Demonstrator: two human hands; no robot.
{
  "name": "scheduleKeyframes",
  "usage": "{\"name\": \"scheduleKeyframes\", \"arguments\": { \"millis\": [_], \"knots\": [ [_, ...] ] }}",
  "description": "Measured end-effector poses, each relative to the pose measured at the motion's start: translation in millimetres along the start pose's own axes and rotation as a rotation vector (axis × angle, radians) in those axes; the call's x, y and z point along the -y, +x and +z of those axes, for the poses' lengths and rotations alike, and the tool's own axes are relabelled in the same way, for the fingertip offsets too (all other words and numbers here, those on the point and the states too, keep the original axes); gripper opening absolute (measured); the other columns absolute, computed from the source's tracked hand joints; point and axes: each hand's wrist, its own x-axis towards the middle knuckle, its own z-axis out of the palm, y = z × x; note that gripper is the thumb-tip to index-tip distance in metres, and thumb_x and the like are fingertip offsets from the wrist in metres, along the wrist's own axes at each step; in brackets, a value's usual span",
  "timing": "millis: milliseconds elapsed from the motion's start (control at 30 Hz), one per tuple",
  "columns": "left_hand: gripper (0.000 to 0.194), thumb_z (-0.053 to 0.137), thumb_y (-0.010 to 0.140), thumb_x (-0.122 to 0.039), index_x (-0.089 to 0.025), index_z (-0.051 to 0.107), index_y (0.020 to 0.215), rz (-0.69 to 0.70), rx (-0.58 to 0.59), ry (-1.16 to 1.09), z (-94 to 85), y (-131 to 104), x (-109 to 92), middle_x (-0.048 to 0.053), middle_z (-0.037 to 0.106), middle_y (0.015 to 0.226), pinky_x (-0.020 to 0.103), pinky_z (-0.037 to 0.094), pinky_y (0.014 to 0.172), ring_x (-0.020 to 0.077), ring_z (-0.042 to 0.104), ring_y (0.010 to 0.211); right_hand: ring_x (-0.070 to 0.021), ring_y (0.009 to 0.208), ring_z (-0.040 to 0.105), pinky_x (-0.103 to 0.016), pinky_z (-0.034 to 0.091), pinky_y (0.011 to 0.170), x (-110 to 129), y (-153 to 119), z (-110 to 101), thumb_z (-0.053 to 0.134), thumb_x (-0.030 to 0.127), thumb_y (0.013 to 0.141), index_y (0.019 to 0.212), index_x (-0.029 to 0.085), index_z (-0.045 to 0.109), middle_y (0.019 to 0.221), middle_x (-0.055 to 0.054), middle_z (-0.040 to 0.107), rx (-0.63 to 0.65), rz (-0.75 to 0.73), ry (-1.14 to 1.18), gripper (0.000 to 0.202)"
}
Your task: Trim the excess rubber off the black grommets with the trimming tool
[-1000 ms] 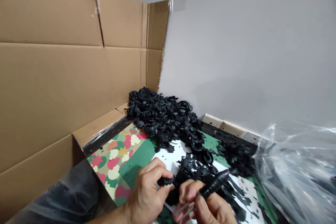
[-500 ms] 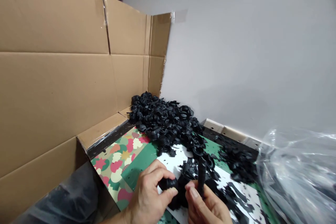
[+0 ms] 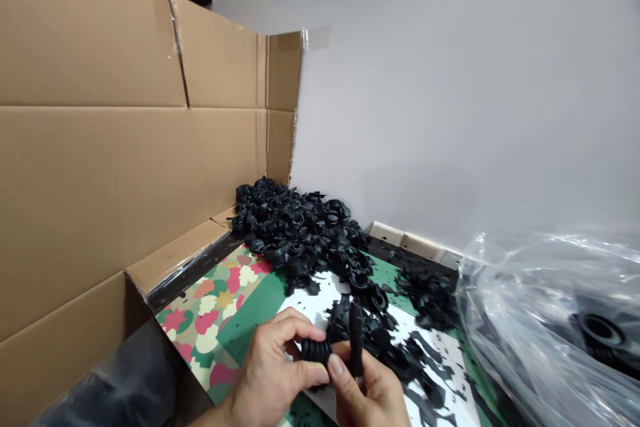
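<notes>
A black ribbed rubber part (image 3: 317, 351), like a small bellows, is pinched between the thumb and fingers of my left hand (image 3: 275, 363). My right hand (image 3: 367, 387) is closed around a slim black handle (image 3: 355, 337) that points upward. Whatever is at the handle's lower end is hidden by the fingers. The right thumb and forefinger meet the right edge of the ribbed part. Black rubber scraps (image 3: 390, 347) lie just beyond both hands on a white sheet (image 3: 320, 287).
A big heap of black ribbed pieces and trimmings (image 3: 300, 220) sits against the wall. A smaller scrap pile (image 3: 427, 297) is to its right. Cardboard (image 3: 125, 167) walls off the left. Clear plastic bagging (image 3: 525, 320) with black ribbed parts inside stands at the right.
My right hand has come in against the rubber part, which was apart from it before. More of the part's ribs now show. The camera view has turned slightly right.
</notes>
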Motion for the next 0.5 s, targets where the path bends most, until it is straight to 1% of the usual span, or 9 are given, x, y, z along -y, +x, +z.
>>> {"name": "scheduleKeyframes", "arguments": {
  "millis": [67,100,233,400,500],
  "knots": [
    [0.029,0.078,0.048,-0.003,-0.021,0.076,0.071,-0.034,-0.006,-0.038,1.1,1.7,-0.1,0.001,0.064,0.075,0.024,0.044,0.061,0.0180,0.059,0.071,-0.0016,0.033,0.016,-0.015,0.016,0.030,0.4,0.7,-1.2,0.077,0.053,0.062,0.066,0.016,0.062,0.040,0.012,0.025,0.013,0.052,0.040,0.041],
    [0.030,0.078,0.047,-0.002,-0.021,0.076,0.071,-0.042,-0.012,-0.054,1.4,2.5,0.0,0.001,0.064,0.074,0.024,0.044,0.060,0.0178,0.059,0.070,-0.0014,0.033,0.014,-0.015,0.015,0.030,0.5,1.2,-2.0,0.078,0.053,0.061,0.066,0.016,0.061,0.040,0.013,0.023,0.025,0.069,0.072,0.041],
    [0.030,0.078,0.046,-0.002,-0.022,0.077,0.069,-0.018,-0.035,-0.056,1.1,4.1,1.8,0.001,0.065,0.072,0.023,0.044,0.059,0.0173,0.059,0.068,-0.0013,0.033,0.013,-0.016,0.016,0.030,0.1,3.5,-4.3,0.080,0.049,0.060,0.065,0.017,0.060,0.040,0.013,0.025,0.051,0.102,0.180,0.038],
    [0.028,0.078,0.049,-0.003,-0.023,0.078,0.069,0.055,-0.056,-0.013,-2.0,4.9,6.8,0.001,0.066,0.072,0.023,0.045,0.059,0.0174,0.060,0.068,-0.0018,0.033,0.014,-0.016,0.017,0.031,-1.4,4.5,-4.7,0.081,0.046,0.060,0.067,0.017,0.061,0.039,0.013,0.026,0.054,0.119,0.195,0.036],
    [0.026,0.078,0.052,-0.004,-0.023,0.077,0.070,0.080,-0.056,-0.001,-3.6,5.2,9.5,0.001,0.066,0.072,0.023,0.045,0.060,0.0173,0.061,0.068,-0.0020,0.032,0.017,-0.016,0.020,0.031,-2.2,3.7,-3.9,0.081,0.046,0.061,0.067,0.017,0.062,0.039,0.013,0.028,0.048,0.104,0.180,0.035]
  ]
}}
